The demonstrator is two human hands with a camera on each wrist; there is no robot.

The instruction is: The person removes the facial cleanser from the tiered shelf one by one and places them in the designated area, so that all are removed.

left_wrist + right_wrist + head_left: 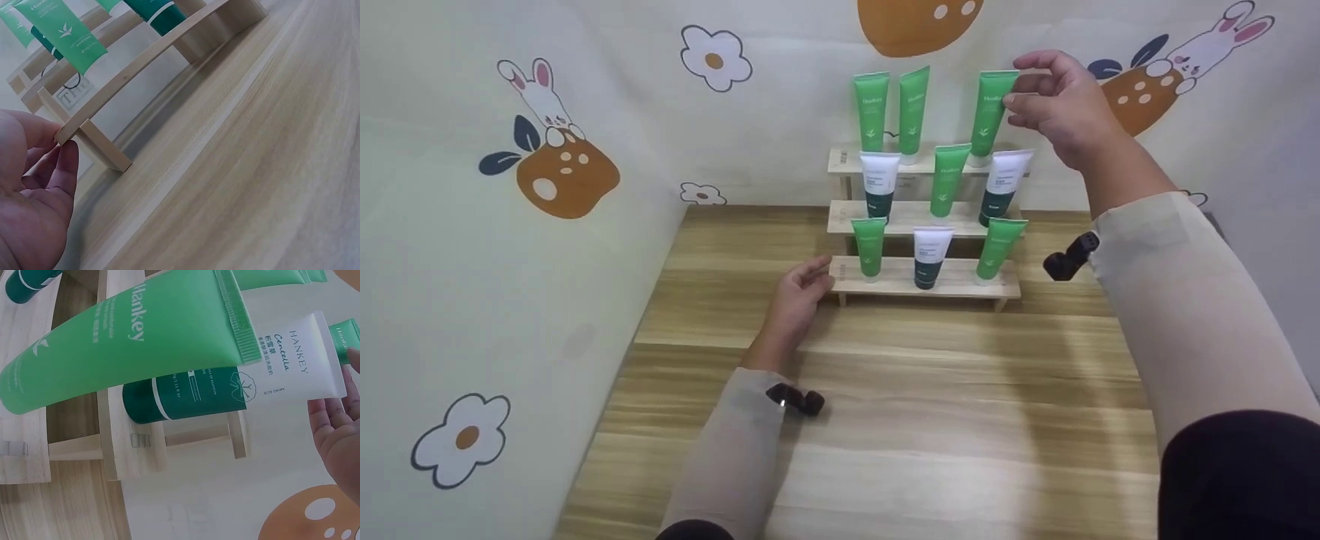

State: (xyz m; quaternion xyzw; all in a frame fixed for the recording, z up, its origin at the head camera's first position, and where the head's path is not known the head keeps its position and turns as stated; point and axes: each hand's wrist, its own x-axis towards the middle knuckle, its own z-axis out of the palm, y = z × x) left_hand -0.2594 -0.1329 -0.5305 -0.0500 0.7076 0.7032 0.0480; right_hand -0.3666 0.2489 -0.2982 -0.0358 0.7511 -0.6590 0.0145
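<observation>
A three-step wooden rack [847, 286] bears green tubes and white tubes with dark green lower parts. My left hand [802, 289] pinches the left end of its lowest shelf [115, 84], thumb below the board. At the top right, my right hand [1065, 109] is at the upper edge of a green tube [991, 112], thumb over its front and other fingers at its side and partly behind. That tube stands on the top shelf. In the right wrist view, a white tube [292, 360] and a nearer green tube [135, 337] hide most of it.
Two more green tubes [871, 112] stand at the top shelf's left. The middle shelf holds a green tube [950, 180] between two white ones; the lowest has a white tube [931, 255] between two green ones. A patterned cloth [765, 135] hangs behind the wood-grain table [885, 420].
</observation>
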